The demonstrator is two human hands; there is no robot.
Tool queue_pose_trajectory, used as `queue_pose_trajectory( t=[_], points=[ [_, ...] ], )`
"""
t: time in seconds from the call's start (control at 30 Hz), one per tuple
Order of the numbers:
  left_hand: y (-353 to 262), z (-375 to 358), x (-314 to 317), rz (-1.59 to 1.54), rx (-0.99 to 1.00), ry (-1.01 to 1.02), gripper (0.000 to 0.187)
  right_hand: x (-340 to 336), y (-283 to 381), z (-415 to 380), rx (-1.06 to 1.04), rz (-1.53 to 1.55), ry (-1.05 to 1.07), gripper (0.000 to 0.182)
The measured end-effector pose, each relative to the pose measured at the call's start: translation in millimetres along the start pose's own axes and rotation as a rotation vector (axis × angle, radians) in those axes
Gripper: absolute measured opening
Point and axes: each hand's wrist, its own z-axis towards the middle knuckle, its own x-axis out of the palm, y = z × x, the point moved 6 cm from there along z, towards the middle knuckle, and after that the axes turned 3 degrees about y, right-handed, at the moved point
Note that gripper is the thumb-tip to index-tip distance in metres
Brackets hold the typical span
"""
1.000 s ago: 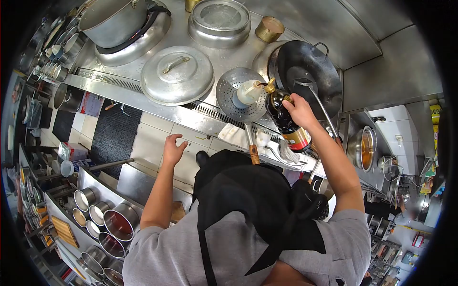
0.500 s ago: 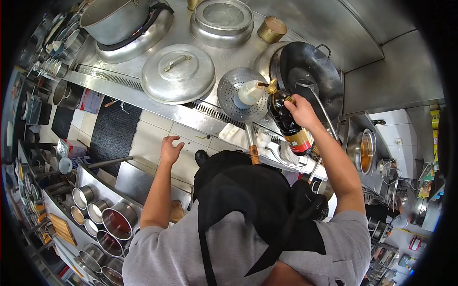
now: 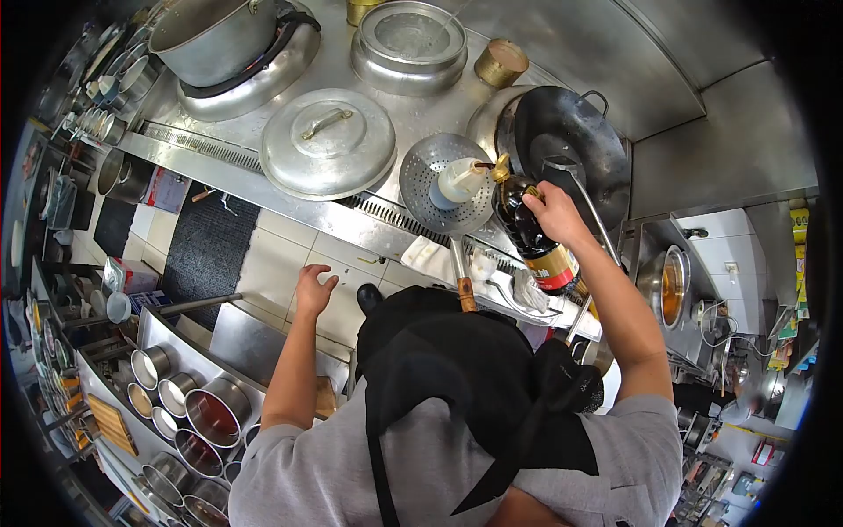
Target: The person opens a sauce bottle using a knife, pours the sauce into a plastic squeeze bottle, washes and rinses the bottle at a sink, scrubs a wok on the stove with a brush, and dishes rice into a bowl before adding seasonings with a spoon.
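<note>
My right hand (image 3: 557, 212) grips a large dark sauce bottle (image 3: 518, 230) with a gold cap and a red and gold label. The bottle is tipped to the left, and dark liquid runs from its mouth into a small whitish plastic bottle (image 3: 459, 181). That small bottle stands in the perforated skimmer (image 3: 423, 169), whose wooden-ended handle points toward my body. Free in the air over the floor, my left hand (image 3: 313, 288) has its fingers apart and holds nothing.
A black wok (image 3: 587, 132) with a ladle in it sits right of the skimmer. To the left are a lidded pot (image 3: 327, 167) and a tall pot (image 3: 211, 44). Gold cans (image 3: 500, 63) stand behind. Several metal containers (image 3: 217, 413) line the counter at my left; white cloths (image 3: 425, 253) lie at the stove edge.
The view has shifted slightly. The sauce bottle stays tipped over the small bottle, and both hands keep nearly the same position.
</note>
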Motion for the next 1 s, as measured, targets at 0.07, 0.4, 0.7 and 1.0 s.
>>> queue_pose_trajectory(
  t=[0.07, 0.4, 0.7, 1.0],
  points=[
    [3, 0, 1, 0.025, 0.038, -0.013, 0.033, -1, 2, 0, 0.003, -0.003, 0.007, 0.039],
    [20, -2, -2, -0.093, -0.2, 0.063, 0.037, 0, 3, 0, 0.006, -0.001, 0.031, 0.04],
    [44, -5, 11, -0.047, -0.22, 0.073, 0.037, -3, 6, 1, 0.002, -0.024, 0.026, 0.041],
    [60, -10, 14, -0.003, -0.245, 0.073, 0.036, -5, 6, 0, 0.01, -0.027, 0.026, 0.041]
  ],
)
